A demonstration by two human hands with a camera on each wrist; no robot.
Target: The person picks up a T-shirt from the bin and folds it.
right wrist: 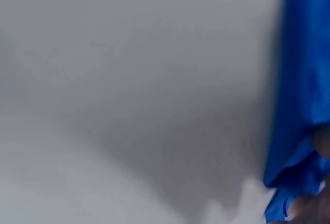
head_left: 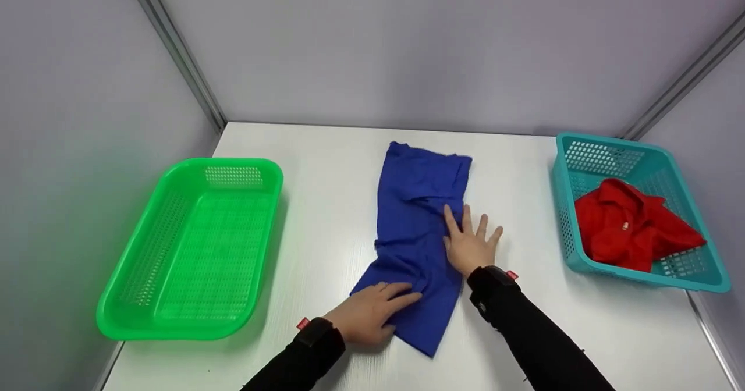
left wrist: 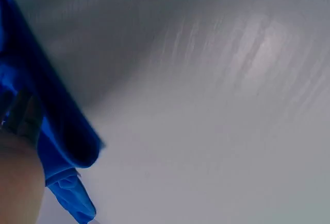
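Both hands lie flat with straight fingers on the blue cloth (head_left: 416,228), gripping nothing: the left hand (head_left: 369,316) presses its near left edge, the right hand (head_left: 470,244) its right edge. This cloth lies in the middle of the white table (head_left: 326,164). Each wrist view is blurred, showing only cloth folds and table.

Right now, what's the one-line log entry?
left hand: flat on blue garment | right hand: flat, presses it | green basket: holds nothing | teal basket: red garment
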